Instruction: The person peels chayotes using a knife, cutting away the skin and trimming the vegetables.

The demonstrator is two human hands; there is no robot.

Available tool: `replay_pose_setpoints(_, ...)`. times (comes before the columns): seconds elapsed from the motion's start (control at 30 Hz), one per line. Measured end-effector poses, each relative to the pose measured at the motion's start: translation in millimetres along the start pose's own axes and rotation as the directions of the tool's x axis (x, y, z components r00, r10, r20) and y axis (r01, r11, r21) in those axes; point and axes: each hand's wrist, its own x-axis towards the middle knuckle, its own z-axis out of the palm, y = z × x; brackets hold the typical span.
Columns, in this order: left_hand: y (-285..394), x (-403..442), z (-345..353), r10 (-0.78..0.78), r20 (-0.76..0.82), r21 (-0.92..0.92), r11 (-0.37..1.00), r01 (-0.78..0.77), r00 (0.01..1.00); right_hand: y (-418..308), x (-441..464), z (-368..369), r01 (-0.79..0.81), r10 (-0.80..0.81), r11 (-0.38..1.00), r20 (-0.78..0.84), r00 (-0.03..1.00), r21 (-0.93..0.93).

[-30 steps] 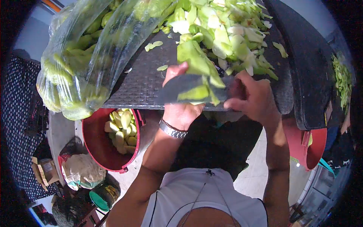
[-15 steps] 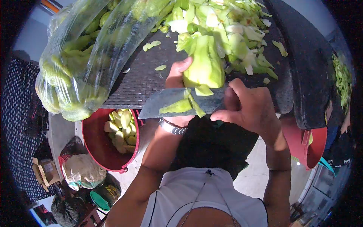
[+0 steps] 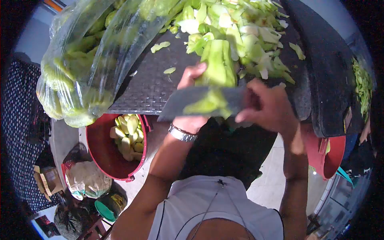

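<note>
While I watch remotely, my right hand (image 3: 272,105) is wrapped around a broad knife (image 3: 176,104), green scraps (image 3: 207,104) on its blade; just beyond, my left hand (image 3: 192,75), fingers partly hidden, cups a pale-green vegetable (image 3: 218,66) at the table's (image 3: 148,94) near edge. I judge it firm, fairly heavy, slick, best gripped around its sides; peelings (image 3: 256,40) lie beyond.

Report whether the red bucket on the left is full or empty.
Neither: it is partly filled. Pale green pieces lie along one side of the red bucket, while much of its inside shows bare.
</note>
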Motion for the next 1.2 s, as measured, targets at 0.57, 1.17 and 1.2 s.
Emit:
replay_pose_setpoints(0.57,-2.8,-1.4,3.3,0.03,0.051,0.031,0.999,-0.031,0.998,-9.1,10.1,1.6,0.093,-0.092,0.995,-0.018,0.996,0.039)
replay_pose_setpoints(1.17,7.2,-15.6,2.6,-0.039,-0.011,0.131,0.991,0.04,0.999,77.1,45.0,-28.6,-0.352,0.3,0.927,-0.308,0.903,-0.13)
replay_pose_setpoints(1.2,6.9,-17.4,6.2,-0.009,-0.036,0.093,0.996,0.012,0.999,76.4,41.0,-28.6,-0.303,0.286,0.953,-0.253,0.924,-0.028)
